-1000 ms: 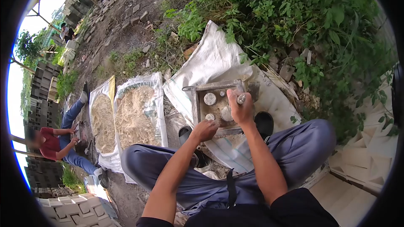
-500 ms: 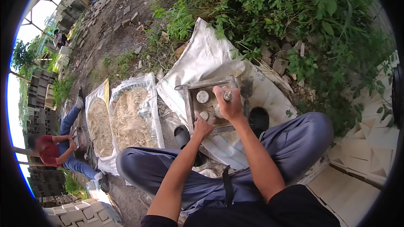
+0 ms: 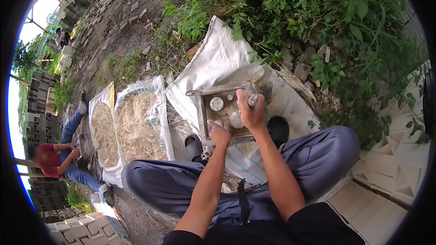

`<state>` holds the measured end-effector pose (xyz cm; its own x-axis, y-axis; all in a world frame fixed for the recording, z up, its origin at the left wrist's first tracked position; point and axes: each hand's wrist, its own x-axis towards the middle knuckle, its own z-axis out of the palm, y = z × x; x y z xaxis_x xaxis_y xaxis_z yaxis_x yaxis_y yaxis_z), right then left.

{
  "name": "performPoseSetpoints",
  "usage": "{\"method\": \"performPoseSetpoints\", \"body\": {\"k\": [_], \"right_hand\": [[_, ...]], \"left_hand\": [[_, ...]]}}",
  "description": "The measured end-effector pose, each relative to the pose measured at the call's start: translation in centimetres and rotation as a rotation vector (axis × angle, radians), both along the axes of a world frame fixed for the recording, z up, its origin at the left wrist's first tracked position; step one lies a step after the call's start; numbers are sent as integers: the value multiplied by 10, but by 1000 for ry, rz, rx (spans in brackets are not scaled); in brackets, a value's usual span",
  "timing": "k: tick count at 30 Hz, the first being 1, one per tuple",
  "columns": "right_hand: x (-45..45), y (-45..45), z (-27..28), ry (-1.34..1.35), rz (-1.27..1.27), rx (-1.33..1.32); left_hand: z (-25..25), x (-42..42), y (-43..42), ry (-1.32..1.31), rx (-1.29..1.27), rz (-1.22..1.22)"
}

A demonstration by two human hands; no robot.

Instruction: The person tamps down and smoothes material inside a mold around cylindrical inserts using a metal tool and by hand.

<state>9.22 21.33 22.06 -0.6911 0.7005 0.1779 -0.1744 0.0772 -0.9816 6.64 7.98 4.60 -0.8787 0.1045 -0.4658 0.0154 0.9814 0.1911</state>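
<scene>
A wooden frame mould (image 3: 198,113) lies in front of me on a white woven sack (image 3: 218,59). Inside it, round pale discs sit on sandy material: one disc (image 3: 216,104) at upper left, a bigger one (image 3: 235,119) beside my right hand, and a small peg (image 3: 230,97) near the far side. My right hand (image 3: 252,114) is closed around an upright stick-like tool (image 3: 253,100), whose rounded greyish end pokes out above the fist; its lower end is hidden. My left hand (image 3: 220,134) reaches over the near left corner, index finger stretched beside a partly covered disc (image 3: 218,123).
Two sacks of pale sandy powder (image 3: 138,122) (image 3: 104,136) lie to the left. Beyond them sits a person in a red shirt (image 3: 50,159). Green plants (image 3: 313,18) and rubble border the far side. Pale patterned blocks (image 3: 390,168) stand at right. My sandals (image 3: 278,129) flank the mould.
My right hand has moved slightly right with the stick-like tool, uncovering the small peg. My left hand has shifted a little, its index finger still extended. The view has turned slightly.
</scene>
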Motion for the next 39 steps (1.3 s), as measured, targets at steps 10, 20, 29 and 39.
{"method": "performPoseSetpoints", "body": {"k": [10, 20, 29, 39], "right_hand": [[2, 1, -2, -10, -20, -6], [5, 3, 1, -26, -15, -18], [1, 1, -3, 1, -28, -66], [3, 7, -2, 24, -26, -109]], "left_hand": [[-31, -26, -2, -302, 396, 561], [60, -4, -16, 14, 51, -503], [-72, 7, -34, 137, 249, -881], [41, 2, -7, 135, 276, -538]]}}
